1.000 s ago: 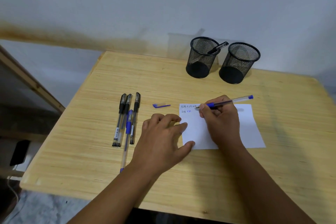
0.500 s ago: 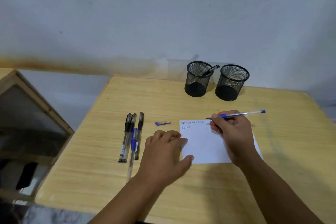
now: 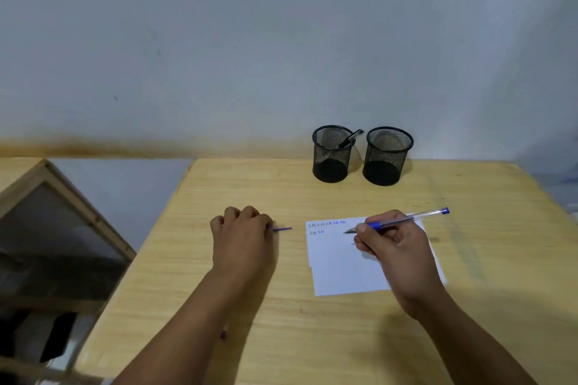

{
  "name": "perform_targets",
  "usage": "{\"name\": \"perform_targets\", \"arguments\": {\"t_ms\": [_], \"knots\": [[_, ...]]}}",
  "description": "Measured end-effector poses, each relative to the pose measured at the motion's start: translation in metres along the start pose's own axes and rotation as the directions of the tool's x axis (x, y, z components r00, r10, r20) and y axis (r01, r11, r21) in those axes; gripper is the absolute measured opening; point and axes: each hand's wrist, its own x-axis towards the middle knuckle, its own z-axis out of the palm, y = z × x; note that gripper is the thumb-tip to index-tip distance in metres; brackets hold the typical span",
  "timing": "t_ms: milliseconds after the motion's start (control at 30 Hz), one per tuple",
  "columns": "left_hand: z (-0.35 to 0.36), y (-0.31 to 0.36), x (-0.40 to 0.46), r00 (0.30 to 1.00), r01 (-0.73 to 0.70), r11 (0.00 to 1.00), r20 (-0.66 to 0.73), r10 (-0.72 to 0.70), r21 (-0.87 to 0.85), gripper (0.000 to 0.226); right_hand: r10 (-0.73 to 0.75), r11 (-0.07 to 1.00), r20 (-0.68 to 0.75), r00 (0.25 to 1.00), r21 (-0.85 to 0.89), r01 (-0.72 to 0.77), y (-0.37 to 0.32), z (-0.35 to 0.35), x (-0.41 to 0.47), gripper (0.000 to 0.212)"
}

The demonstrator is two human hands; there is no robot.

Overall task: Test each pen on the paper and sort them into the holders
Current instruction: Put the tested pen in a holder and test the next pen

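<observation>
My right hand (image 3: 395, 251) grips an uncapped blue pen (image 3: 406, 219) in a writing hold, its tip over the upper part of the white paper (image 3: 341, 269). Small scribbles run along the paper's top left. My left hand (image 3: 244, 239) is curled on the table left of the paper, its thumb side pinching the left end of a blue pen cap (image 3: 282, 229). My left forearm hides the loose pens; only one blue pen end (image 3: 222, 335) peeks out. Two black mesh holders stand at the back: the left holder (image 3: 331, 155) contains a black pen (image 3: 352, 137), the right holder (image 3: 387, 156) looks empty.
The wooden table (image 3: 469, 306) ends at its left edge near my left arm, with a wooden-framed shelf (image 3: 81, 209) beyond and below it. A grey wall rises directly behind the holders.
My left hand left the paper's edge and moved left onto the blue cap, covering the loose pens. My right hand lifted the pen slightly. The camera tilted up.
</observation>
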Motion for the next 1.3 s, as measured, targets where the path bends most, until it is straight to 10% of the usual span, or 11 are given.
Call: {"name": "perform_targets", "arguments": {"t_ms": [300, 1300], "knots": [[-0.037, 0.029, -0.021, 0.997, -0.050, 0.808, -0.083, 0.001, -0.587, 0.009, -0.140, 0.987, 0.006, 0.990, 0.076, 0.139, -0.030, -0.002, -0.003, 0.011], [-0.029, 0.057, -0.041, 0.994, -0.105, 0.589, -0.107, 0.032, -0.801, 0.022, -0.063, 0.996, 0.070, 0.996, 0.072, 0.058, -0.004, 0.020, -0.009, 0.010]]}}
